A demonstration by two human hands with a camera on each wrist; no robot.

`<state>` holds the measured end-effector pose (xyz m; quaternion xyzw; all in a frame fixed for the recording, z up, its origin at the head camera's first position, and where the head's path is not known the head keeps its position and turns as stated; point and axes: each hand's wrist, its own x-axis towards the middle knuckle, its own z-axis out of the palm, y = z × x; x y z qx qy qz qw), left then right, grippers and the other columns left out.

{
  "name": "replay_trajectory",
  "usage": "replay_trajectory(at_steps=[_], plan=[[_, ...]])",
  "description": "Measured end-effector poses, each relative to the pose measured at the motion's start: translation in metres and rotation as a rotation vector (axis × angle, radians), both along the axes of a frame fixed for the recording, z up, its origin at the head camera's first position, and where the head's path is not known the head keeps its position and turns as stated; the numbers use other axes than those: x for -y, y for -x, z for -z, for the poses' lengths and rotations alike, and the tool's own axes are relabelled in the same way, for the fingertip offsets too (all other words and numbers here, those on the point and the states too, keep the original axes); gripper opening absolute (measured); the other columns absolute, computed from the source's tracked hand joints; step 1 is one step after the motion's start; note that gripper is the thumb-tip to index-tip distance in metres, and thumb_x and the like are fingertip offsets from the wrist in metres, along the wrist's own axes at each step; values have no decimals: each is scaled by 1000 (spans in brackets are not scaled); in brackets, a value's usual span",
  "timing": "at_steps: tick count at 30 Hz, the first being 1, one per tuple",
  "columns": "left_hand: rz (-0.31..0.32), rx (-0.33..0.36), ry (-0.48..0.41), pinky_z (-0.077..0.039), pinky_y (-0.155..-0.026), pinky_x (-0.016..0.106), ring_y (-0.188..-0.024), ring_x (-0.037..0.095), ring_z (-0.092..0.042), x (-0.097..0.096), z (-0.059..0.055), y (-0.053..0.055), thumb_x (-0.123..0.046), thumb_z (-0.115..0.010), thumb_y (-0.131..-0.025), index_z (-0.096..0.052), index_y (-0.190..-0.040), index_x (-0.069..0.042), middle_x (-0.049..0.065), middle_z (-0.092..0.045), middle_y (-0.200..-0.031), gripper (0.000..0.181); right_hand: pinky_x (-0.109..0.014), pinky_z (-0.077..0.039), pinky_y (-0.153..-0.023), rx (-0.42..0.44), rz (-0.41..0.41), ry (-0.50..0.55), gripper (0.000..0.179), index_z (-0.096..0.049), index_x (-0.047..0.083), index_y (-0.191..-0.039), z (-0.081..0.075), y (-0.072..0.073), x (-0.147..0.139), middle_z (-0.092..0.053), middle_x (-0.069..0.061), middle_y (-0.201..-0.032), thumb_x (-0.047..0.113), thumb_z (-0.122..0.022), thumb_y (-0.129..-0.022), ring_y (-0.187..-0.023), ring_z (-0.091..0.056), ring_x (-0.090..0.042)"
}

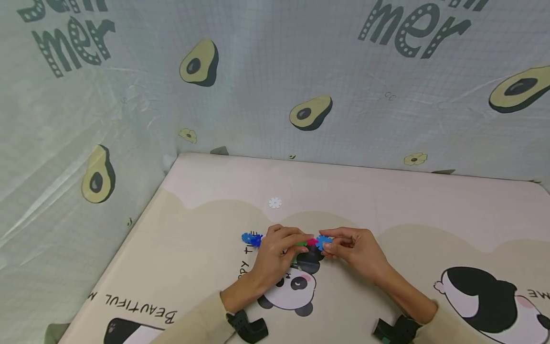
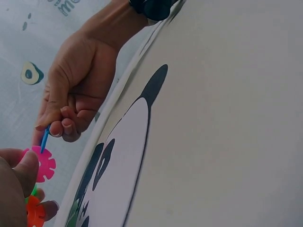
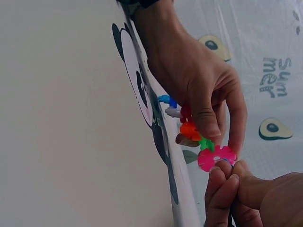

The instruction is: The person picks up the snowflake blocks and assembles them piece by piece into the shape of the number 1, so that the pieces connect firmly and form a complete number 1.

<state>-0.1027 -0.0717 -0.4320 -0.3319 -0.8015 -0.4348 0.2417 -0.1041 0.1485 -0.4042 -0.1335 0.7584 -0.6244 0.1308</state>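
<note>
My left hand (image 1: 278,251) grips a chain of joined, notched snowflake discs in several colours. At the chain's left end, blue discs (image 1: 251,239) stick out past the hand. In the right wrist view an orange disc (image 3: 189,131), a green disc (image 3: 206,144) and a pink disc (image 3: 215,158) show along it. Thumb and fingers of my right hand (image 1: 358,248) pinch a blue disc (image 1: 323,242). Seen edge-on in the left wrist view, this blue disc (image 2: 45,140) meets the pink disc's (image 2: 46,165) rim. How deep its slot sits there I cannot tell.
A loose white snowflake disc (image 1: 275,203) lies on the table beyond my hands. The table cover (image 1: 215,267) carries printed pandas and lettering. Behind and to the left hangs a curtain (image 1: 258,119) with avocado prints.
</note>
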Motion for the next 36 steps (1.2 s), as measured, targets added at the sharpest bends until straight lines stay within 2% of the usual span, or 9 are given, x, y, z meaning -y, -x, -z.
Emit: replay_trajectory(at_steps=[5, 14, 22, 29, 33, 36], plan=[[2, 21, -3, -43, -79, 31, -90, 16, -58, -1, 0, -1, -5, -77, -78, -76, -102, -11, 2, -70, -97, 25, -31, -55, -69, 6, 9, 0, 34, -63, -7, -118, 2, 0, 0, -70, -16, -93, 8, -69, -88, -78, -70, -27], [19, 15, 1, -42, -83, 33, -90, 15, -61, 0, -3, -1, -6, -76, -79, -75, -102, -10, 2, -70, -97, 23, -30, -56, -69, 8, 26, 23, 31, -64, -7, -116, 4, 0, 2, -70, -17, -94, 7, -68, -88, -76, -70, -27], [11, -63, 19, -43, -82, 34, -89, 15, -62, 2, -2, 2, -6, -76, -78, -74, -102, -10, 2, -70, -96, 25, -29, -55, -69, -13, 43, -11, 33, -65, -4, -116, 3, -1, 4, -70, -14, -90, 12, -69, -88, -74, -69, -24], [-13, -44, 24, -43, -83, 32, -93, 16, -61, 2, 0, 3, -7, -77, -78, -74, -104, -11, 2, -69, -100, 26, -30, -55, -71, -10, 38, 13, 36, -64, -4, -118, 4, 0, 5, -69, -15, -90, 11, -71, -86, -77, -69, -25], [-21, -54, 33, -42, -84, 31, -94, 15, -61, 1, 1, 4, -8, -77, -78, -74, -104, -12, 2, -68, -101, 27, -24, -51, -64, -29, 59, -64, 36, -67, 3, -117, 3, 1, 3, -68, -10, -86, 19, -74, -85, -76, -67, -21], [-30, -67, 41, -42, -84, 31, -95, 15, -61, 0, 1, 4, -9, -78, -77, -74, -104, -12, 2, -68, -102, 28, -23, -47, -61, -44, 71, -130, 36, -69, 9, -117, 2, 1, 1, -68, -6, -91, 26, -73, -86, -78, -64, -19]])
